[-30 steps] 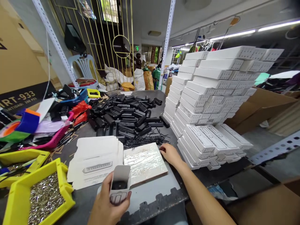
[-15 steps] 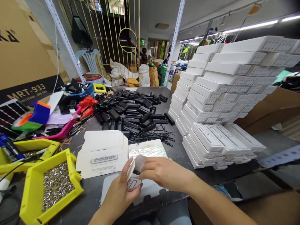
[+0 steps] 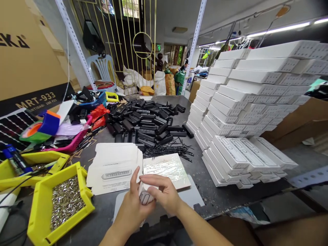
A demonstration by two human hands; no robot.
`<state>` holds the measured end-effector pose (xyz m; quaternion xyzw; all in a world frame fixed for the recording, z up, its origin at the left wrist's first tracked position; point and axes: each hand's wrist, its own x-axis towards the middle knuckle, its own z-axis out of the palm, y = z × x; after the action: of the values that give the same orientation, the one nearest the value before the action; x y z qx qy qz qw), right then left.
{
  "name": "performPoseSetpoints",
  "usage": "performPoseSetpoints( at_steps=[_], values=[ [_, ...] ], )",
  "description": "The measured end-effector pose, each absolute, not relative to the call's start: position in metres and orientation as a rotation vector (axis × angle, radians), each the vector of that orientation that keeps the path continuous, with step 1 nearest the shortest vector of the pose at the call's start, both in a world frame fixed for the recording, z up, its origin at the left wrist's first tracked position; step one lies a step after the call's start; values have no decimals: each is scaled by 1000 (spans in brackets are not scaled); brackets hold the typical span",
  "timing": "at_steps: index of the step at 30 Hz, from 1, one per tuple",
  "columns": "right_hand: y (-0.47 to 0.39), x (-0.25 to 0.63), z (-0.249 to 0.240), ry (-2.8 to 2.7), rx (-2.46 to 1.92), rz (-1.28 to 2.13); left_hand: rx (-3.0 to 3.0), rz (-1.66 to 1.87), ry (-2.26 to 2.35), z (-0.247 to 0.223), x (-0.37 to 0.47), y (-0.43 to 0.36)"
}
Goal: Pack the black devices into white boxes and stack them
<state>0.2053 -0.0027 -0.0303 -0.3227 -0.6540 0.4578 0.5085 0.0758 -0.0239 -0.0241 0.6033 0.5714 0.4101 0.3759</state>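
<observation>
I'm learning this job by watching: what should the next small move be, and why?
Probably press down on the top of the white box with the right hand, which partly covers that end while the left hand supports it.

bare hands [image 3: 135, 206]: 2 | held white printed cardboard box [image 3: 146, 197]: 1 | yellow plastic bins [image 3: 41, 208]: 3 | black oblong plastic cases [image 3: 149, 128]: dozens, overlapping

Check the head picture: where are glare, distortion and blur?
Head view throughout: glare streaks the clear plastic film; perforated posts splay outward, likely lens stretch; the brown carton far right looks soft; outlines on the held white box show.
</observation>
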Motion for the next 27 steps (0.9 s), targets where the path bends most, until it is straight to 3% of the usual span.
performPoseSetpoints(
  at_steps=[5, 10, 15, 20, 27],
  values=[
    [-5, 208, -28, -1651, -750, 887, 1518, 1003, 1474, -21, 74, -26],
    [-7, 208, -26, -1580, -827, 1004, 1515, 1005, 1512, -22, 74, -23],
    [-15, 208, -27, -1578, -727, 804, 1500, 1075, 1456, -24, 77, -22],
    [-14, 209, -31, -1495, -812, 952, 1589, 976, 1468, -28, 77, -19],
    [-23, 208, -48, -1695, -746, 630, 1356, 1148, 1465, -24, 79, -20]
  ],
)
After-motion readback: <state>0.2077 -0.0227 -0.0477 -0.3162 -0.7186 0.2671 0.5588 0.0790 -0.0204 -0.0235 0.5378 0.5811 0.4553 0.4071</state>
